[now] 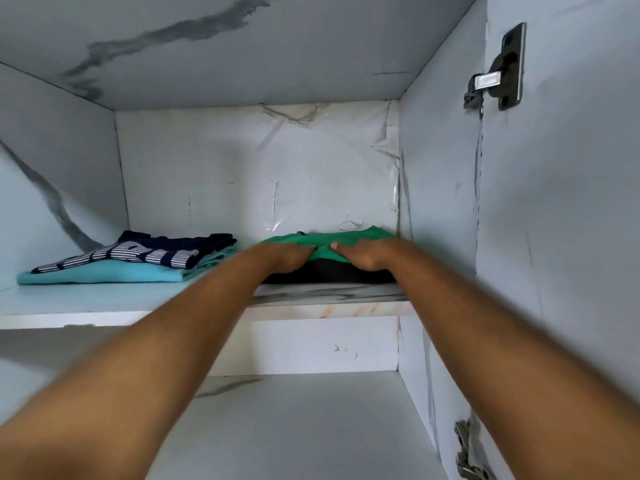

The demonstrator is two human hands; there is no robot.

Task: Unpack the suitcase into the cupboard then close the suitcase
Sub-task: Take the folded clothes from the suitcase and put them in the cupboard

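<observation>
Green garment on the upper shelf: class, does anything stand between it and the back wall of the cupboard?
Nothing visible does. The green garment lies on a dark folded item at the shelf's right end, reaching almost to the back wall. Both the left hand and right hand rest on it. The other folded pile sits apart, to the left.

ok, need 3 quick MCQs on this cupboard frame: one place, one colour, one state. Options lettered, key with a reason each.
1. Where does the green garment lie?
A. on a black garment, right end of the shelf
B. on the lower shelf
C. on the striped pile

2. What colour is the bottom garment of the left pile?
A. red
B. light blue
C. yellow

3. What are the hands doing?
A. hanging idle
B. gripping the hinge
C. both resting on the green garment

Key: 1 A, black shows beneath the green. 2 B, the light blue garment lies under the striped one. 3 C, left hand and right hand lie on it.
</observation>
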